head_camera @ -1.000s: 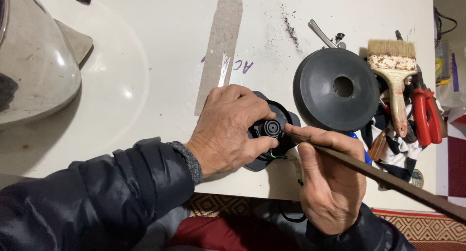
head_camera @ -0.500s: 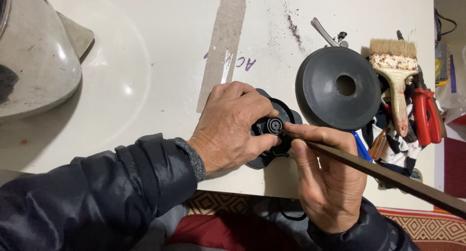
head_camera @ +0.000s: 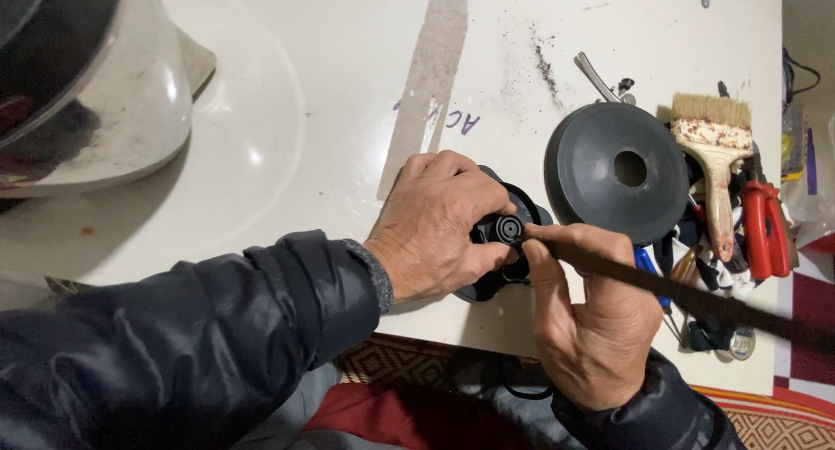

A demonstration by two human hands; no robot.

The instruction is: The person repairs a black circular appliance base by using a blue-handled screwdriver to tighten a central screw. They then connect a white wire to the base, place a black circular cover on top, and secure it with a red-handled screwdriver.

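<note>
A small black round part [head_camera: 504, 233] was gripped by the left hand [head_camera: 439, 224] at the white table [head_camera: 348, 111] edge. A long dark tool [head_camera: 678, 289], clasped in the right hand [head_camera: 591, 320], was set against it. A grey disc [head_camera: 609, 167] lay just beyond the part.

Bench [head_camera: 348, 85]: white, glossy, with dark speckles of grit toward the far edge and a grey-beige tape strip [head_camera: 428, 85] running from that edge. Small part [head_camera: 504, 233] at the near edge: black. Rod [head_camera: 678, 292]: dark brown. Disc [head_camera: 619, 172] toward the right edge: dull dark grey, black centre hole. Brush [head_camera: 718, 154]: tan bristles, pale handle flecked white. Pliers [head_camera: 765, 228]: red grips. Housing [head_camera: 87, 93] at the far left corner: off-white, smudged grey. Sleeve [head_camera: 174, 346]: dark navy, grey knit cuff. Floor covering [head_camera: 765, 424]: orange-tan diamond pattern.
</note>
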